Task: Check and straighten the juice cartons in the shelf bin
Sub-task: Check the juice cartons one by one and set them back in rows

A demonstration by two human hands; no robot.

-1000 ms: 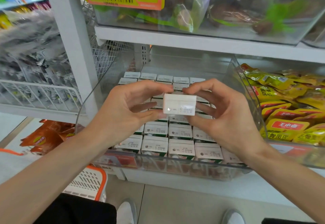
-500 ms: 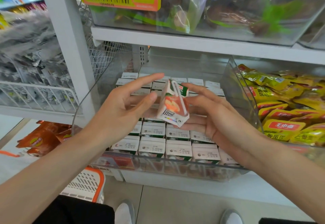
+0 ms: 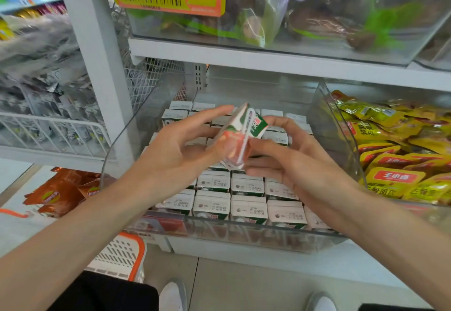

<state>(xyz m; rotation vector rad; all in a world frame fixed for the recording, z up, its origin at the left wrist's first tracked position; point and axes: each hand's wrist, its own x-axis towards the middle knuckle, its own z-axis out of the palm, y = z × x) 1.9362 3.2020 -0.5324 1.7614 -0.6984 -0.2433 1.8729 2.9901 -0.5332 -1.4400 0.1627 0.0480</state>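
A clear shelf bin (image 3: 244, 236) holds rows of juice cartons (image 3: 247, 207) standing with white tops up. Both forearms reach in over the bin's middle. The left hand (image 3: 170, 157) pinches the held carton (image 3: 240, 135) between thumb and outstretched fingers. The right hand (image 3: 300, 164) grips its other side, fingers curled. The carton's long axis leans, green top toward the bin's back right corner. Half a second earlier it stood nearer upright.

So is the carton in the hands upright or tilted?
Tilted: the carton leans, green top up-right, above the upright rows in the bin.
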